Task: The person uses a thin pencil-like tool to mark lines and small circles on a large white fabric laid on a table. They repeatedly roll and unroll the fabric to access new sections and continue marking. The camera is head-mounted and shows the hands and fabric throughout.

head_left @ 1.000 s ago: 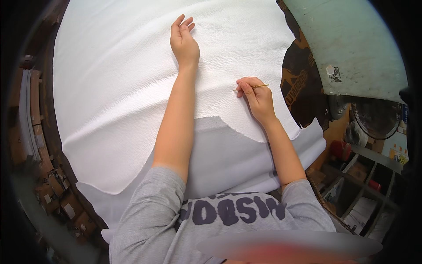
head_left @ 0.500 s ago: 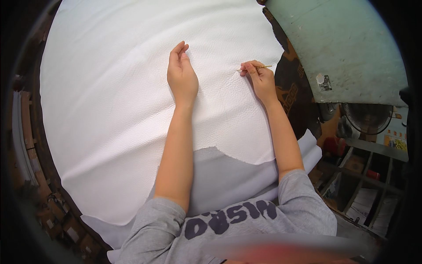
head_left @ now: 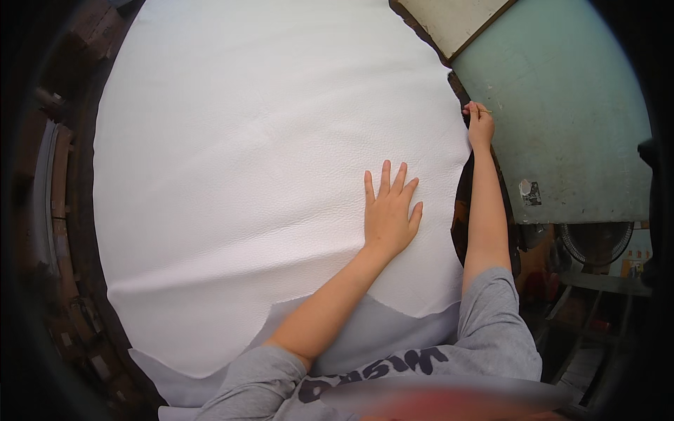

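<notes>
A large white sheet of grained leather [head_left: 281,154] is spread out before me, with a low fold running across its nearer part. My left hand [head_left: 390,216] lies flat on it, right of the middle, fingers spread. At the leather's right edge, my right hand [head_left: 479,128] is closed on a thin gold-coloured, pen-like stick [head_left: 486,111]. Its tip is hidden by the fingers, so I cannot tell whether it touches anything. Toward my body, the leather's ragged near edge shows a smooth grey underside [head_left: 393,314].
A pale green board [head_left: 562,119] stands on the right, beside a cream panel [head_left: 467,24] at the top. Below the board are a black fan [head_left: 597,242] and a compartmented rack [head_left: 583,316]. Dark shelving with boxes [head_left: 84,330] lines the left.
My left hand has come down to the right and now lies flat with spread fingers. My right hand has moved right to the leather's edge, still holding the stick. The view has shifted.
</notes>
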### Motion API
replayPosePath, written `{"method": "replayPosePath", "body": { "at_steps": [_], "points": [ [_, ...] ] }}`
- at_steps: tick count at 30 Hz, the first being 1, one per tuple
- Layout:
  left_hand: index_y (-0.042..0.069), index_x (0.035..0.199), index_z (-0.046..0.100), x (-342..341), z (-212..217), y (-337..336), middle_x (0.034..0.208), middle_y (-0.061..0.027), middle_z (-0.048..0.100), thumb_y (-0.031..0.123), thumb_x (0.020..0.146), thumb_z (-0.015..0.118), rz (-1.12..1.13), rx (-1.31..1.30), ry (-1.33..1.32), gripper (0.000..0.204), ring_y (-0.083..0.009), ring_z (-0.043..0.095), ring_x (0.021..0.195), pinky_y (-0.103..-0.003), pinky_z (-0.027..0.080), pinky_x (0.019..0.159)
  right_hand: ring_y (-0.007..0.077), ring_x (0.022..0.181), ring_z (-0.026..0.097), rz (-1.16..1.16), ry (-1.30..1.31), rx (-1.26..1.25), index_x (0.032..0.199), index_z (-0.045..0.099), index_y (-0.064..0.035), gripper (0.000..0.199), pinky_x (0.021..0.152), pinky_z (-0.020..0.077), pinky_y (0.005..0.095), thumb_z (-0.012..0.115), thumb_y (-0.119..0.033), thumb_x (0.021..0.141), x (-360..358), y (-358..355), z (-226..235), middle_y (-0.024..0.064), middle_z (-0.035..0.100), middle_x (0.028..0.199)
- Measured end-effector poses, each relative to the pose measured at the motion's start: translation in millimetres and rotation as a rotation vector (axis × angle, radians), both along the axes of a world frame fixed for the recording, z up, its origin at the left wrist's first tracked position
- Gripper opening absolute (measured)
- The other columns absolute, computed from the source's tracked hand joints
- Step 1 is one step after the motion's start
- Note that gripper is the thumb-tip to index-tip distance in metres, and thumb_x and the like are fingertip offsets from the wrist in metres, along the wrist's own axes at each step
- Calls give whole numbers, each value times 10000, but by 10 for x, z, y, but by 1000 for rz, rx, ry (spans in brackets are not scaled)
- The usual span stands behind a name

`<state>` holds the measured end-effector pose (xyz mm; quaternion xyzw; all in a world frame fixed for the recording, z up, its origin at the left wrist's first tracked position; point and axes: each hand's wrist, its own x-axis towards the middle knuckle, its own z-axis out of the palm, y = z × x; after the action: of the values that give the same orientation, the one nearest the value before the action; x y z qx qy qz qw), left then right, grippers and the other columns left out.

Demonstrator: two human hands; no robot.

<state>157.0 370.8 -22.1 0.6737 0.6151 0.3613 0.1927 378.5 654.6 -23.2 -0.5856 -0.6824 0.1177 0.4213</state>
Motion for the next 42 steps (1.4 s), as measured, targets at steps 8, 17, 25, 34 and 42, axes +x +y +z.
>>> {"method": "replayPosePath", "body": {
  "at_steps": [8, 17, 25, 34, 42],
  "points": [
    [51, 1427, 506, -27, 30, -193, 1587, -186, 326, 281, 940, 596, -142, -33, 35, 546, -371, 175, 1518, -557, 101, 1234, 160, 1049, 653, 259, 577, -182, 1166, 648, -56, 359, 858, 528, 317, 390, -293, 1087, -1608, 619, 60, 59, 691, 1115],
    [-29, 1380, 520, -16, -21, -189, 1501, -223, 430, 244, 929, 535, -143, 8, 4, 528, -377, 220, 1497, -571, 65, 1237, 139, 879, 652, 461, 433, -5, 994, 669, -42, 346, 766, 525, 297, 453, -301, 1071, -3171, 508, -237, 48, 684, 910],
    [-4, 1329, 565, 45, -79, -163, 1399, -186, 530, 211, 909, 557, -50, 90, 63, 472, -377, 288, 1467, -578, 91, 1232, 149, 1012, 642, 544, 508, -169, 1108, 655, -31, 332, 874, 523, 298, 449, -290, 1081, -2968, 360, -214, 75, 676, 1082],
    [2, 1059, 675, -462, 252, -145, 1006, -97, 699, -2, 864, 559, -34, -151, -955, 227, -235, 683, 936, -400, 503, 992, 198, 1113, 630, 365, 935, -470, 1149, 599, -9, 299, 861, 575, 307, 432, -245, 1074, -1946, -1187, 178, 110, 649, 1084],
    [4, 1223, 614, -567, 282, -248, 1037, -59, 648, -22, 970, 500, -399, -656, -1671, 278, -123, 617, 1005, -293, 505, 925, 168, 945, 582, 214, 840, -264, 1070, 564, -1, 182, 1001, 464, 366, 432, -56, 958, -1914, -1422, 99, 156, 614, 1126]
  ]
}}
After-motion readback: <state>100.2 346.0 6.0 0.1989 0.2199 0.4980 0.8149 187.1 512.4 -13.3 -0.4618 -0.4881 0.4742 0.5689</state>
